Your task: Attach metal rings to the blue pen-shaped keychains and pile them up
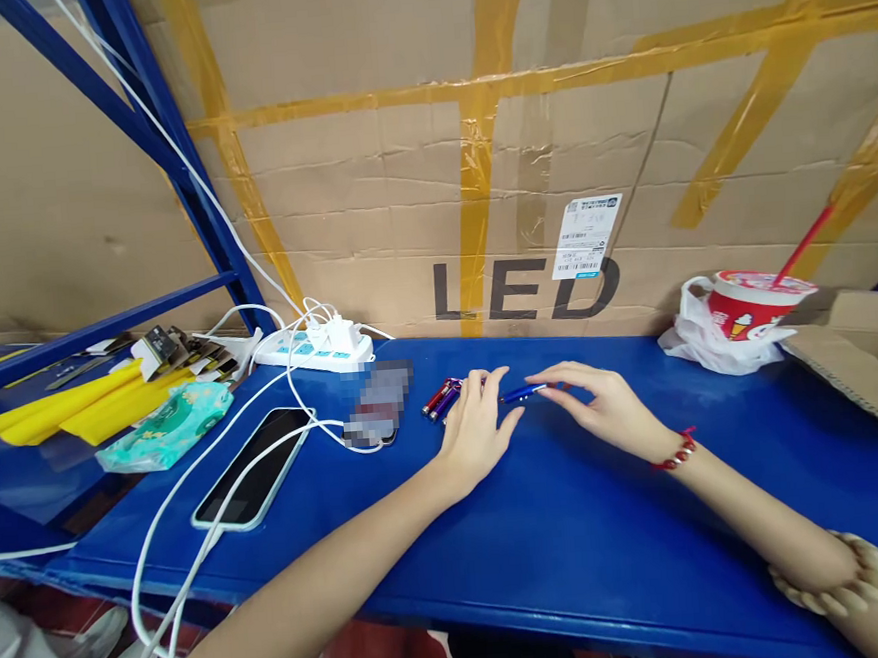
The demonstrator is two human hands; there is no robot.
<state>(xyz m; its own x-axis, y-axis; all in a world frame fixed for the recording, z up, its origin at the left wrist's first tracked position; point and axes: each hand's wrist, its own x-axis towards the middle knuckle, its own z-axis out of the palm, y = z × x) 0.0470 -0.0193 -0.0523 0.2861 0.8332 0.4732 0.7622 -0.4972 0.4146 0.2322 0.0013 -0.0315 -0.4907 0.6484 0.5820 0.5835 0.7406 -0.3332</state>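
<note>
My right hand (601,398) pinches one end of a small blue metal tube (520,394), which looks like a pocket flashlight and points left just above the blue shelf top. Close by on the left, my left hand (476,432) has its thumb and fingers apart over a little cluster of similar tubes. A red tube (438,396) and a purple tube (444,405) stick out beyond its fingers; the rest of the cluster is hidden under the hand. A narrow gap separates the left fingertips from the blue tube.
Left of the hands lie a phone on a cable (380,403), another phone (257,467), a power strip (320,352), a teal tissue pack (171,425) and yellow packets (105,402). A red cup (753,307) with a straw stands right. Behind rises a large cardboard box (369,193).
</note>
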